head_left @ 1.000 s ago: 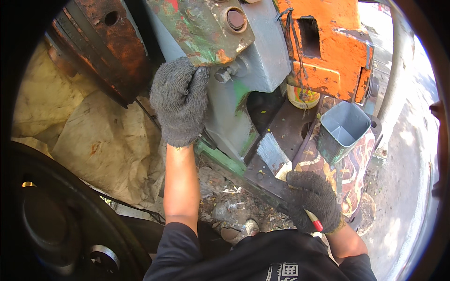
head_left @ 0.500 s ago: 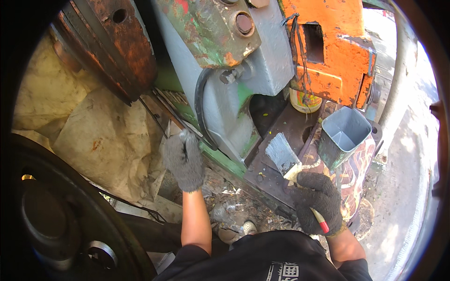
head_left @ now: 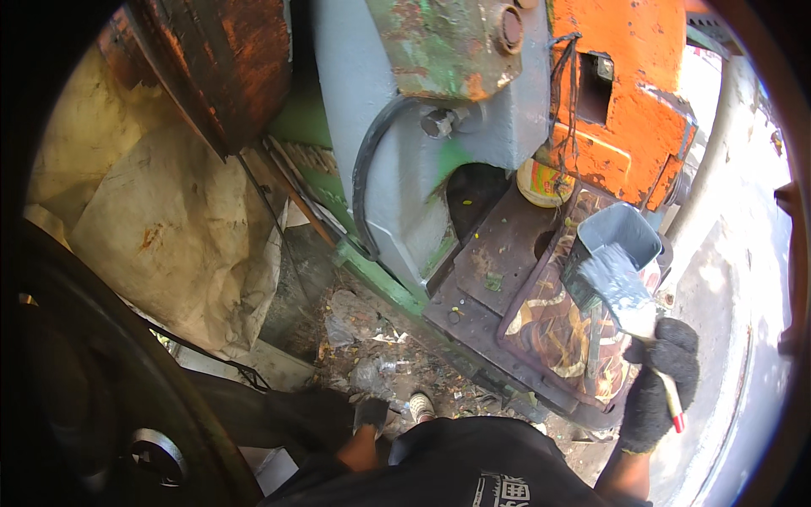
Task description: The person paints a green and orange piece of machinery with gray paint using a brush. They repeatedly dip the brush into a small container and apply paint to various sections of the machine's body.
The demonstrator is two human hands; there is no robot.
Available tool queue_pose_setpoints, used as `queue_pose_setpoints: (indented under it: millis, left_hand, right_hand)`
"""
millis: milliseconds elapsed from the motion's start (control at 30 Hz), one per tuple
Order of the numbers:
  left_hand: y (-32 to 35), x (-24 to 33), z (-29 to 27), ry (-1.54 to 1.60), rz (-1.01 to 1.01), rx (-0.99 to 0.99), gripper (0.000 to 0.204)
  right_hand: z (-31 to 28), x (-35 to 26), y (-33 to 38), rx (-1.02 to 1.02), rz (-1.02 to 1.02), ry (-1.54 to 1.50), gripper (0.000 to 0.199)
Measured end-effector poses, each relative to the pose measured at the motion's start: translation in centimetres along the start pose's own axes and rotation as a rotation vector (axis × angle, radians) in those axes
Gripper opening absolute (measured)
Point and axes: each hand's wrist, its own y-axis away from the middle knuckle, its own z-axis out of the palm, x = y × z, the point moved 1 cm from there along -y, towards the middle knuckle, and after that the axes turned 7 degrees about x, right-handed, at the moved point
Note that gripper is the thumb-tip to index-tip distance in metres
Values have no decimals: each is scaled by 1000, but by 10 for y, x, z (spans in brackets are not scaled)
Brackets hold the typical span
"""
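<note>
A paintbrush (head_left: 621,283) with a pale handle and red tip is gripped in my right hand (head_left: 661,384), which wears a dark grey knitted glove. Its broad bristles are coated in light grey paint. They lie over the near wall of a square grey paint container (head_left: 583,266), overlapping its opening from this view. The container stands on a brown patterned cushion (head_left: 549,329). My left hand (head_left: 370,413), gloved too, hangs low near my body by a dark machine part; its fingers cannot be made out.
A grey-painted machine frame (head_left: 346,93) with a green base (head_left: 380,279) stands ahead. Beside it are an orange housing (head_left: 625,51) with hanging wires and a yellow-labelled tub (head_left: 541,184). A dirty sheet (head_left: 177,228) drapes at left, above a large dark wheel (head_left: 101,363). Litter covers the ground.
My right hand has moved right, bringing the brush from above the dark metal plate to the container. My left hand has dropped back toward my body. The view has shifted slightly.
</note>
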Motion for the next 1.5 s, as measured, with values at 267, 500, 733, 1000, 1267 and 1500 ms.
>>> queue_pose_setpoints:
  millis: [267, 500, 733, 1000, 1267, 1500]
  left_hand:
    - [-2, 10, -42, 652, -694, 290, 31]
    - [-98, 32, -141, 984, -555, 592, 31]
    - [-70, 60, -89, 943, -631, 340, 38]
    - [-60, 11, -4, 601, -474, 420, 28]
    - [-130, -24, -96, 1068, -514, 759, 24]
    - [-186, -27, -243, 1137, 65, 1169, 30]
  right_hand:
    - [-19, 8, 8, 206, 64, 393, 20]
    - [-7, -10, -2, 60, 223, 689, 26]
    - [-6, -19, -1, 307, 86, -30, 53]
    - [2, -13, -19, 229, -188, 665, 24]
    - [55, -15, -3, 406, 214, -210, 46]
    - [88, -61, 0, 241, 130, 1394, 30]
